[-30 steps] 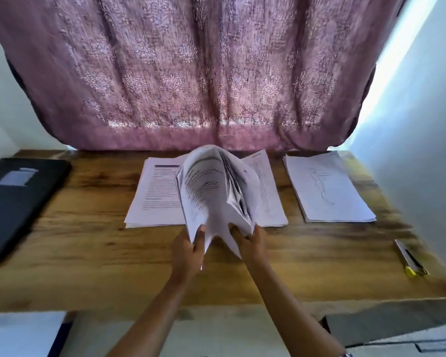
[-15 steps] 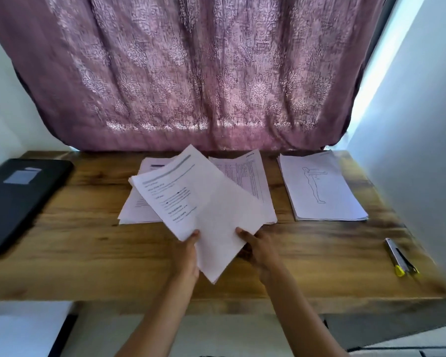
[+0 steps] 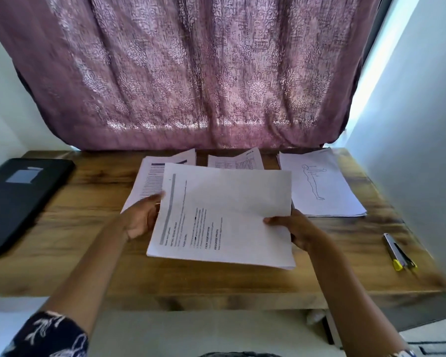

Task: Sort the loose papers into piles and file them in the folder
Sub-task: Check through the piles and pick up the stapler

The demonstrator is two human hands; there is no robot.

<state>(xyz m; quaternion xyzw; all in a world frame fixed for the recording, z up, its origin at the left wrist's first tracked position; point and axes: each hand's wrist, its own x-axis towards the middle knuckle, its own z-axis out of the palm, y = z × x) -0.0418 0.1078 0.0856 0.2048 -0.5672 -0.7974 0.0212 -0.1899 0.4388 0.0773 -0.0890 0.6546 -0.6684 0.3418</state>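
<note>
Papers (image 3: 224, 215) gripped sidewise, left hand (image 3: 142, 220), right hand (image 3: 295, 230)

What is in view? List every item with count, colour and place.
held stack: one, white with printed text, in both hands over the table's middle
text pile: one, white, back left of centre
table-print pile: one, white, back centre, partly hidden by the held stack
figure-drawing pile: one, white with outline figure, back right
folder: one, black, table's left end
pens: apparently two, grey with yellow tip and dark, near right
table: one, brown wood
curtain: one, mauve patterned, behind the table
sleeve: one, dark with white pattern, bottom left
left hand: grips the stack's left edge
right hand: grips its right edge
</note>
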